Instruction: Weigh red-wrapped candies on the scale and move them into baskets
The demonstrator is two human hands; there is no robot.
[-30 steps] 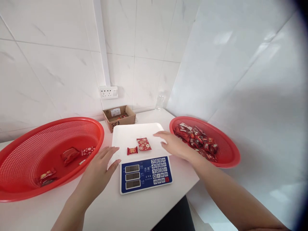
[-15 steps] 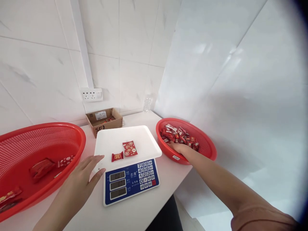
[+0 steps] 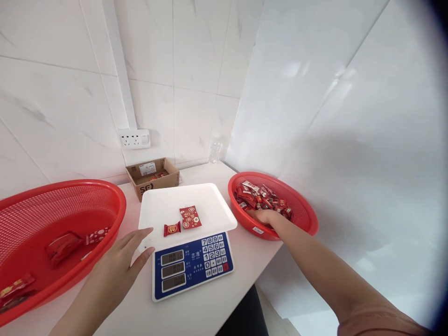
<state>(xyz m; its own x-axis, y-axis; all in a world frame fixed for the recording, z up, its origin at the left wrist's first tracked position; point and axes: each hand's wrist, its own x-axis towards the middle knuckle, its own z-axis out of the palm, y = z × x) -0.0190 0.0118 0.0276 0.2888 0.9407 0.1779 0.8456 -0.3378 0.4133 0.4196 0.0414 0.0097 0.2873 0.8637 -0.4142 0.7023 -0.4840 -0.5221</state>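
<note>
My left hand is held at the left edge of the white weighing scale, its fingers apart and nothing in them. Two red packets lie on the scale's pan: a small wrapped candy and a larger flat sachet with white flower prints. My right hand reaches into the right red basket, among a heap of red-wrapped snacks. Its fingers are hidden below the basket's rim and the packets, so what they hold does not show.
At the left stands a larger red basket with several red packets on its bottom. Behind the scale is an open cardboard box with packets inside. A clear plastic bottle stands in the corner, and a socket is on the wall.
My right hand has sunk a little deeper into the right basket. My left hand stays by the scale, and the two packets on the pan lie as before.
</note>
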